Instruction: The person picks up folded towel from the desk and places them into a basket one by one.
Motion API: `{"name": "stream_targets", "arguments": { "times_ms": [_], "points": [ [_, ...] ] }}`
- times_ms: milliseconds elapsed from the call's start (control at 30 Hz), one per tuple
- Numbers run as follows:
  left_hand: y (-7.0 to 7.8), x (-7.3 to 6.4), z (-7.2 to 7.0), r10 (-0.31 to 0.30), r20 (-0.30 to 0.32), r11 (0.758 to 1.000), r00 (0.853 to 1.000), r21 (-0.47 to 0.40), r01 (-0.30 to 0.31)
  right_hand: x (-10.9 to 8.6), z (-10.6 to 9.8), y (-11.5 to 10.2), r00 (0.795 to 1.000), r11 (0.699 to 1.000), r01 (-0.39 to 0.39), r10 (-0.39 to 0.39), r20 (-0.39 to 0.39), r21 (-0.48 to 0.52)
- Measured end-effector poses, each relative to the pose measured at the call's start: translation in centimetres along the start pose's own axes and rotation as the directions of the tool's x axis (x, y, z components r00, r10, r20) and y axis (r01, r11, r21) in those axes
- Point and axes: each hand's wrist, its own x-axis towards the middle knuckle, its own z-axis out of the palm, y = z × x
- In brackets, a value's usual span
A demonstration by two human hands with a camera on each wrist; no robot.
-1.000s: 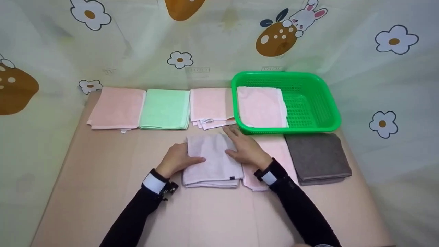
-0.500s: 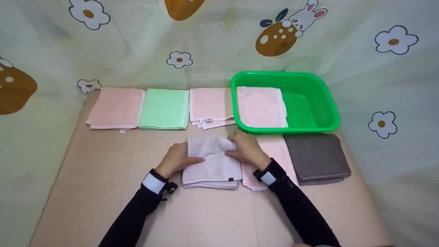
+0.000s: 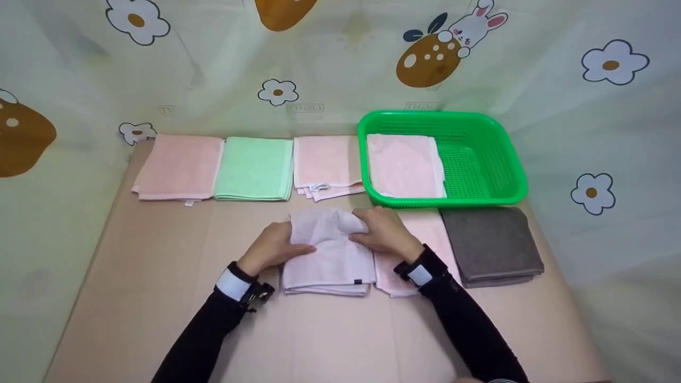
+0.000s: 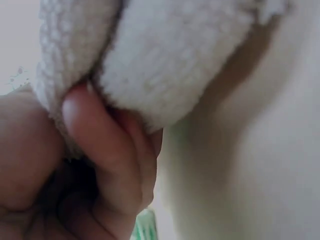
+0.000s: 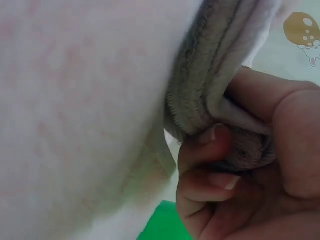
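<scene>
A folded pale lilac-grey towel (image 3: 327, 263) with a small dark tag lies in the middle of the table, its upper right part bunched up. My left hand (image 3: 272, 247) grips its left edge, thumb on top; in the left wrist view the fingers (image 4: 102, 132) curl against the fluffy layers. At the upper right corner my right hand (image 3: 385, 230) pinches the towel. The right wrist view has those fingers (image 5: 207, 187) curled round the folded layers (image 5: 200, 85). A folded pink towel (image 3: 436, 231) lies partly under the right wrist.
A green basket (image 3: 495, 205) holding a pink towel (image 3: 404, 165) stands at the back right. Left of it are a pink towel (image 3: 325, 159), a green towel (image 3: 254, 167) and a peach-pink towel (image 3: 178, 167). A dark grey towel (image 3: 492, 242) lies at the right.
My right hand has gone from lying with fingers extended at the towel's corner to pinching it, and the towel's upper right has crumpled. The left hand has kept its grip.
</scene>
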Motion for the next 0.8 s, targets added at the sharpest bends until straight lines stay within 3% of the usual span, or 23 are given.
{"name": "stream_targets", "arguments": {
  "times_ms": [133,267,400,533,633,700,800],
  "points": [
    [0.7,-0.5,-1.0,0.054,-0.012,0.998,0.998,-0.041,-0.055,-0.4,-1.4,-0.4,1.0,1.0,0.023,-0.022,-0.01,0.012],
    [1.6,-0.9,-2.1,0.102,-0.044,0.99,0.994,-0.093,-0.106,-0.9,-3.0,-0.7,0.995,0.997,0.068,-0.065,-0.074,0.044],
    [2.4,-1.6,-3.2,0.111,-0.084,0.976,0.99,-0.176,-0.125,-1.3,-4.1,-0.9,0.983,0.98,0.1,-0.07,-0.172,0.17],
    [2.8,-2.3,-4.1,0.129,-0.118,0.949,0.985,-0.272,-0.157,-1.5,-4.8,-1.1,0.951,0.91,0.188,-0.074,-0.3,0.37],
    [3.2,-2.6,-4.4,0.137,-0.139,0.933,0.981,-0.314,-0.174,-1.7,-5.1,-1.4,0.928,0.851,0.267,-0.101,-0.359,0.452],
    [3.4,-2.8,-4.6,0.134,-0.158,0.929,0.978,-0.325,-0.18,-1.9,-5.2,-1.7,0.924,0.819,0.292,-0.108,-0.366,0.493],
    [3.6,-2.8,-4.6,0.128,-0.189,0.924,0.974,-0.335,-0.187,-1.9,-5.2,-2.1,0.922,0.799,0.296,-0.095,-0.376,0.523]
  ]
}}
